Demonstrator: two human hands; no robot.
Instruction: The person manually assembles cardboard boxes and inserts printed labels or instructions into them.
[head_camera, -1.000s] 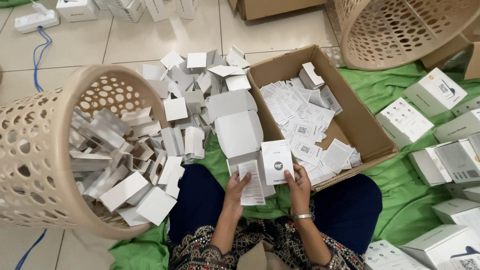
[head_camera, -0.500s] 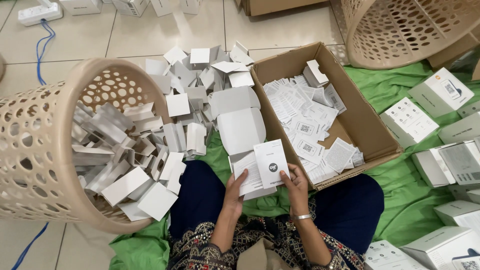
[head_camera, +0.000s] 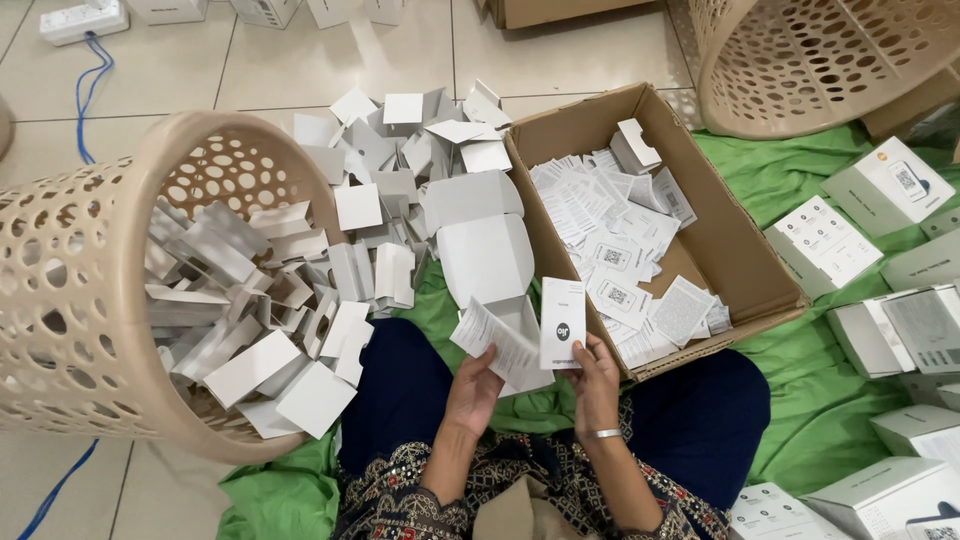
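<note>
A tipped beige laundry basket (head_camera: 90, 300) spills white cardboard inserts (head_camera: 330, 290) over the floor. The left hand (head_camera: 475, 385) grips a folded printed leaflet (head_camera: 495, 345); just beside it, the right hand (head_camera: 597, 385) pinches a small white card (head_camera: 563, 322), possibly a booklet. Farther right, a cardboard box (head_camera: 735, 260) holds loose leaflets.

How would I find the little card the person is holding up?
Start at the brown cardboard box full of printed leaflets. At its near corner, the right hand pinches a small white card. It alone stands upright, with a dark round mark; the left hand holds text-covered sheets.
</note>
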